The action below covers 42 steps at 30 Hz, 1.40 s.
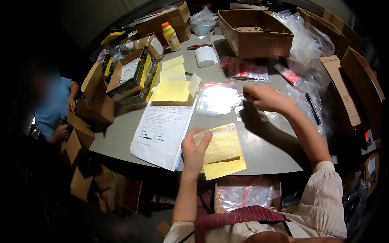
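Observation:
My left hand [195, 148] grips a sheet of small round stickers [223, 143] by its left side, thumb on top. The sheet has yellow backing, and its lower part is plain yellow. Over the table to the right, my right hand [263, 97] has its fingers curled together; what they hold, if anything, is too small to make out. Just left of those fingers lies a shiny stack of clear plastic bags [219, 98], bright with glare. More clear bags [267, 116] lie below the right hand.
A handwritten notebook [160, 133] and yellow sheets [172, 91] lie left. Behind stand a yellow bottle [171, 37], open carton [255, 34] and sticker roll [205, 56]. A black marker [313, 108] lies right. A box of bags [247, 196] sits below the edge. A person in blue [52, 105] works at left.

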Tool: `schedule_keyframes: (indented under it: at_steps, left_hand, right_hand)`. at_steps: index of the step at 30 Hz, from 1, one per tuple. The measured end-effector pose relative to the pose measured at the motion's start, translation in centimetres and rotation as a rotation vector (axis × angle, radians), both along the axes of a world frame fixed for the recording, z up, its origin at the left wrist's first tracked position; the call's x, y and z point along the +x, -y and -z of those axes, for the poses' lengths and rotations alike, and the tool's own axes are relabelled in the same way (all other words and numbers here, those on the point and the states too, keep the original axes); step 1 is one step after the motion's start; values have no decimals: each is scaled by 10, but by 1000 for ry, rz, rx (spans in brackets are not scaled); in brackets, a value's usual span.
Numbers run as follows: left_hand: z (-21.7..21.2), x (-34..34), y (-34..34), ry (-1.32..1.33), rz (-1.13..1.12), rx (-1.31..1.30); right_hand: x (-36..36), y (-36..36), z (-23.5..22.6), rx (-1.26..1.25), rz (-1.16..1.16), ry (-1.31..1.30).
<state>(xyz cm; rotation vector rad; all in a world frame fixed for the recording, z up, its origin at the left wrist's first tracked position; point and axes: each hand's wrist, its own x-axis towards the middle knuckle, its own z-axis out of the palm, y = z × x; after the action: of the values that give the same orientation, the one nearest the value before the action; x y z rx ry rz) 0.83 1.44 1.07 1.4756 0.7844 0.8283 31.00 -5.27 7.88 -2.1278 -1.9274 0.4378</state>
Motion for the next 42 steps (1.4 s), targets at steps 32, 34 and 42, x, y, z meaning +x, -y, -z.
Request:
schedule_keyframes:
  at_steps: [32, 34, 42]
  left_hand:
    - [4, -1, 1, 174, -31, -14]
    - [2, -3, 0, 189, -4, -45]
    - [5, -5, -4, 176, 16, -116]
  right_hand:
    - [-72, 14, 11, 289, -279, -469]
    - [-71, 15, 9, 279, -270, -505]
    - [-75, 17, 14, 370, -312, -233]
